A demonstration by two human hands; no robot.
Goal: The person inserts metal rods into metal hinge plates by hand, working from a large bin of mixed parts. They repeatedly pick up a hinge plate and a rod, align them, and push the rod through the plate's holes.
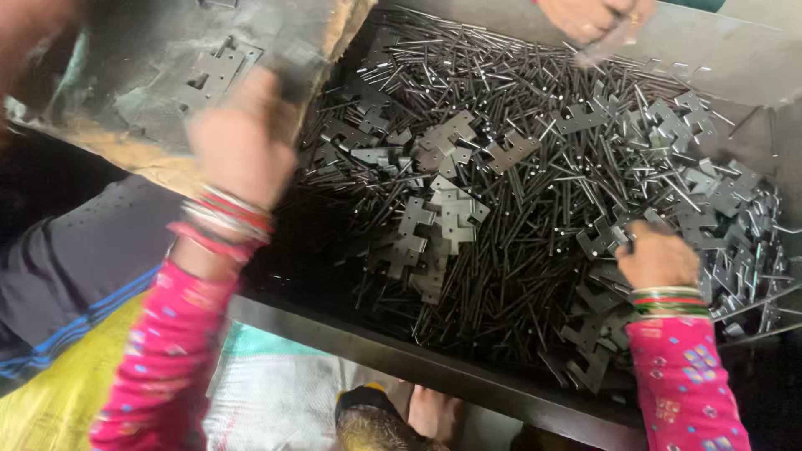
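— Let's start with the biggest thing: the bin, its dark front wall running from lower left toward lower right of the frame. We see it filled with a heap of thin metal pins, lying every which way, as loose stock does when tipped in.

— And mixed among the pins we find the flat notched plates, a clump near the middle and more toward the right edge. Their long axes point in no common direction.

— At the upper left we have a worn board with one plate lying flat on it, its long axis slanting from lower left to upper right. We'd judge the board serves as a sorting surface, apart from the heap.

— Our left hand is raised over the board's edge, blurred; we cannot tell whether its fingers hold anything or how far they spread.

— Our right hand is down in the pile at the right, fingers curled narrow among the plates and pins; whether they grip a piece is hidden.

— Another person's hand shows at the top edge.
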